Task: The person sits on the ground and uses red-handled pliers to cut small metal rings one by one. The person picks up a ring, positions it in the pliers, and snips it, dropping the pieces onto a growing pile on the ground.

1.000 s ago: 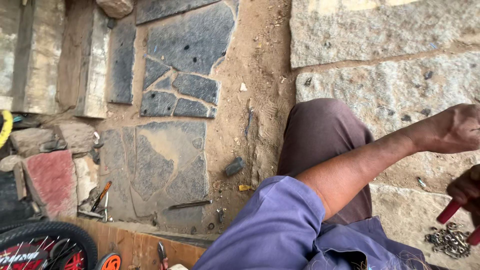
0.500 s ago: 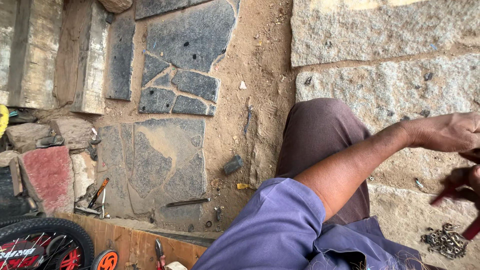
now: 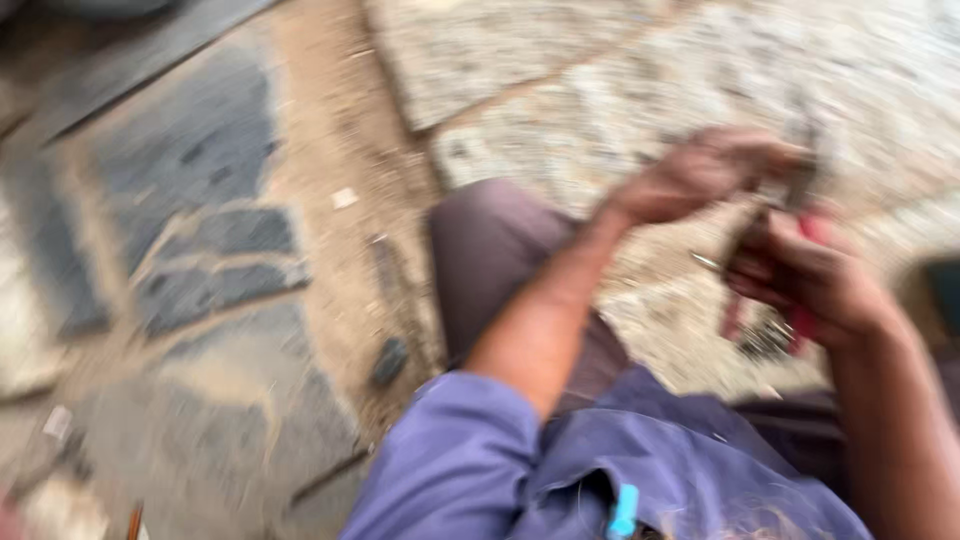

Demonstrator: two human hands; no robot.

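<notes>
Frame heavily motion-blurred. Right hand (image 3: pixel 810 285), at 3 o'clock in the view, is closed around a pair of red-handled pliers (image 3: pixel 805 300); the red grips show above and below the fingers, with a thin metal tip at the hand's 9 o'clock. Left hand (image 3: pixel 705 170) sits at the right hand's 11 o'clock, just beside it; whether it grips anything cannot be told. Both hands hover over a pale stone slab (image 3: pixel 620 110). Dark paving stones (image 3: pixel 190 150) lie at 9 o'clock.

soft, even daylight – heavy motion blur throughout, perhaps worst at the edges.
</notes>
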